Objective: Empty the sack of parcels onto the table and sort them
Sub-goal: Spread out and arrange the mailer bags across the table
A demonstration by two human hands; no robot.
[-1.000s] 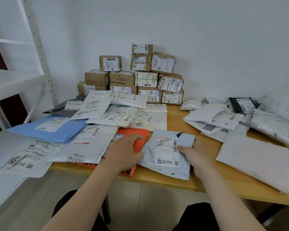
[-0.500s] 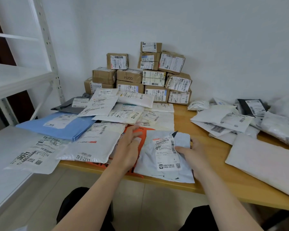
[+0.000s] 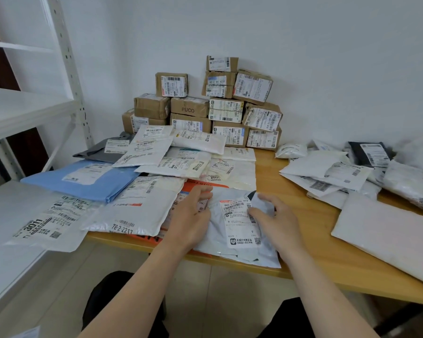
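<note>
Head view: a pale grey mailer [image 3: 232, 230] is recorded on the table [image 3: 269, 176], directly in front of the stack of brown boxes [image 3: 205, 106] and overlapping an orange parcel [image 3: 200, 185]. The left hand [image 3: 193, 215] is laid on its left edge, fingers relaxed, nothing grasped. The right hand [image 3: 276, 220] is rested on its right side, fingers spread, likewise released. White mailers [image 3: 315, 164] are heaped right of the stack.
</note>
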